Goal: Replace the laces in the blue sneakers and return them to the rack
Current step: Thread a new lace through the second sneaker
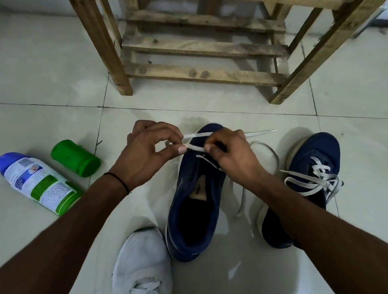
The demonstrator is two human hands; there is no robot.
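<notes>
Left hand (pixel 150 151): thumb and forefinger pinch a flat white lace (pixel 195 148) above the forefoot of the middle sneaker.
Right hand (pixel 232 152): at 3 o'clock of the left, touching the same lace, with curled fingers pinching it low by the eyelets. Which eyelet it is cannot be seen.
Lace: taut between the two hands. One free end runs out toward 3 o'clock, and its tip lies on the floor (pixel 39 96).
How the lace handles: probably light, limp and flat, so it is likely to twist. It is best pinched close behind the stiff tip when feeding a hole.
Blue sneaker in work (pixel 194 209): on the floor at 6 o'clock of the hands, toe pointing to 12, opening toward the person, only the lowest rows threaded.
How the sneaker handles: it looks light with a soft upper, so it may slide on smooth tile when the lace is pulled. The heel or collar looks like the firmest place to take hold.
Loose lace (pixel 270 153): a loop on the floor at 4 o'clock, between the two blue shoes.
Second blue sneaker (pixel 314 158): at 4 o'clock, fully laced in white.
White shoe (pixel 140 260): at 7 o'clock, near the frame's bottom edge.
Spray can (pixel 36 182): lying at 9 o'clock, with its green cap (pixel 75 158) just beside it.
Rack (pixel 202 50): bare wooden slats at 12 o'clock, well apart from the shoes.
Progress: lacing looks barely begun on this shoe, and neither shoe is on the rack.
</notes>
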